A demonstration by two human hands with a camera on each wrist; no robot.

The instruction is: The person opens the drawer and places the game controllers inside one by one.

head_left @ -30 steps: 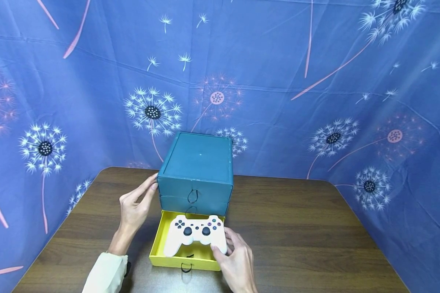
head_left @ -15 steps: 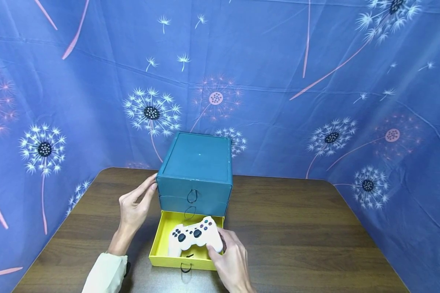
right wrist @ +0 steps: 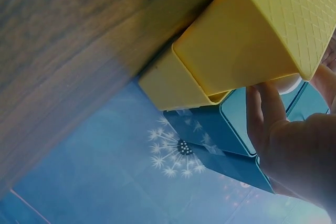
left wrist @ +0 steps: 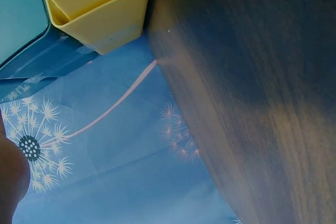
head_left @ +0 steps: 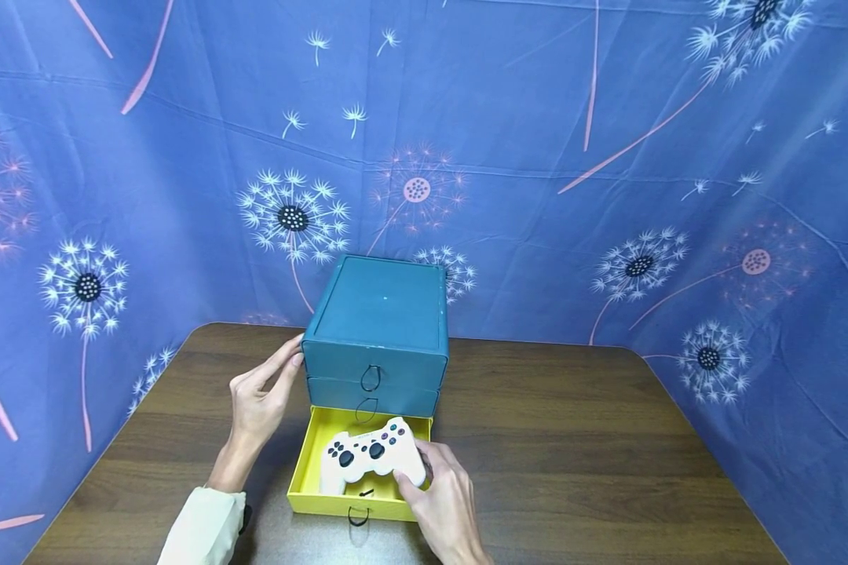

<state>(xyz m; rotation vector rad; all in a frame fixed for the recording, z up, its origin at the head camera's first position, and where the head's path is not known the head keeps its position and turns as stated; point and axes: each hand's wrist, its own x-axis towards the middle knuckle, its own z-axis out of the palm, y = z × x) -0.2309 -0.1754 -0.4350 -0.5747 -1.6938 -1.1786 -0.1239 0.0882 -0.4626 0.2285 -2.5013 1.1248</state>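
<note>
My right hand (head_left: 444, 502) grips the right handle of a white game controller (head_left: 367, 459), thumb on the near side. The controller lies tilted within the walls of an open yellow drawer (head_left: 300, 471), its left handle lower than its right. A white sliver of the controller (right wrist: 289, 84) shows past the drawer's edge in the right wrist view, beside my right hand (right wrist: 299, 150). My left hand (head_left: 260, 400) touches the left side of a teal drawer unit (head_left: 389, 306) with extended fingertips. In the left wrist view, only a blurred part of the left hand (left wrist: 11, 177) appears.
Two teal drawers with black loop pulls (head_left: 371, 378) sit shut above the yellow one. The yellow drawer's own black loop (head_left: 358, 516) hangs at its front. A brown wooden table (head_left: 572, 455) carries the unit, and a blue dandelion-print cloth (head_left: 523, 220) hangs behind.
The controller has gone from roughly level to tilted and sits lower in the drawer. My right hand has shifted slightly left with it. The left hand stays in place.
</note>
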